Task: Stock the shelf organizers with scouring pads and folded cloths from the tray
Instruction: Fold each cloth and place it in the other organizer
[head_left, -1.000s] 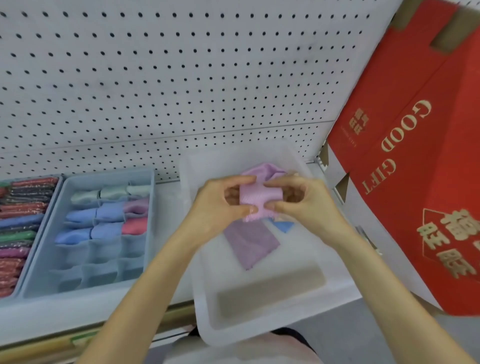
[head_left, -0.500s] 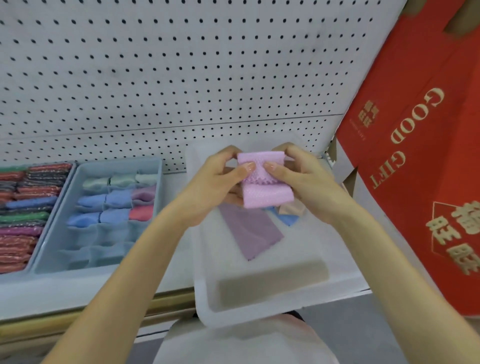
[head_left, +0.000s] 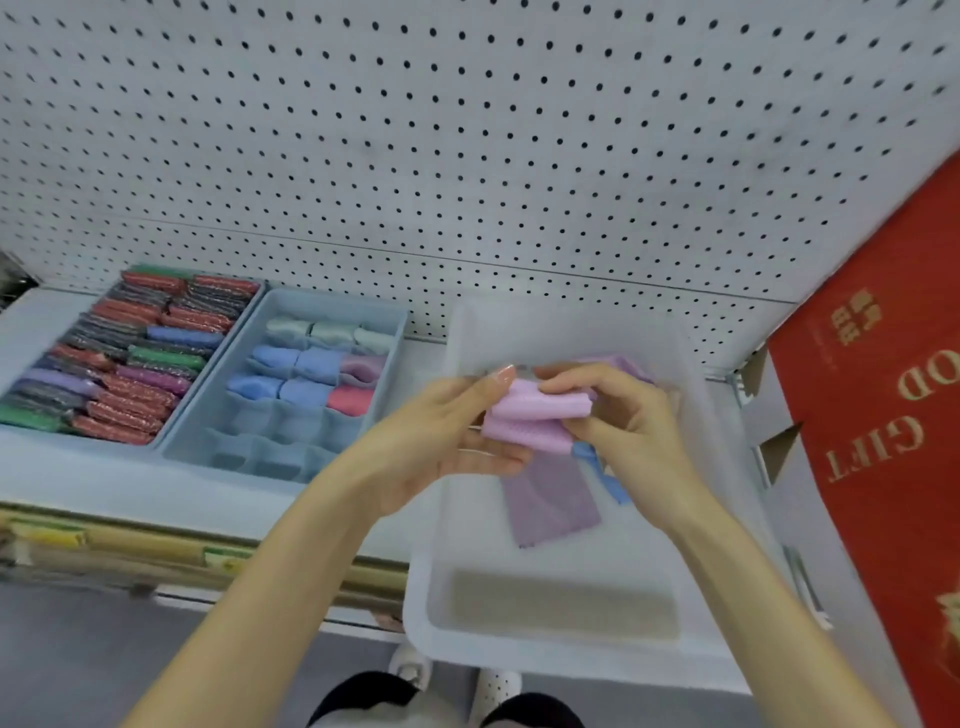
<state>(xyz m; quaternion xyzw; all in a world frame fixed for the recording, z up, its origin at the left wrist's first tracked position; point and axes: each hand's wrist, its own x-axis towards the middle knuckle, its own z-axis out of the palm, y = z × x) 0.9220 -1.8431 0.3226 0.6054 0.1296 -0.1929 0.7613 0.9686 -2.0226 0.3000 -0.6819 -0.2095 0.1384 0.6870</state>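
Observation:
A pink cloth (head_left: 537, 418), folded into a thick roll, is held above the translucent white tray (head_left: 550, 654). My left hand (head_left: 447, 441) grips its left end and underside. My right hand (head_left: 618, 415) pinches its right end. In the tray lie a flat purple cloth (head_left: 550, 499) and a blue cloth (head_left: 605, 470) partly hidden by my right hand. The light blue divided organizer (head_left: 270, 457) to the left holds rolled cloths in its far cells; its near cells look bare. Further left, another organizer (head_left: 119, 364) is packed with wrapped scouring pads.
A white pegboard wall (head_left: 467, 156) backs the shelf. A red gift box (head_left: 883, 441) leans at the right, close to the tray. The shelf's front edge (head_left: 130, 545) carries a gold price rail with yellow-green labels. My shoes (head_left: 410, 667) show at the bottom.
The pink cloth has been folded further, from a loose bundle into a compact double roll, and lifted slightly. The view has shifted left, so both organizers show more fully.

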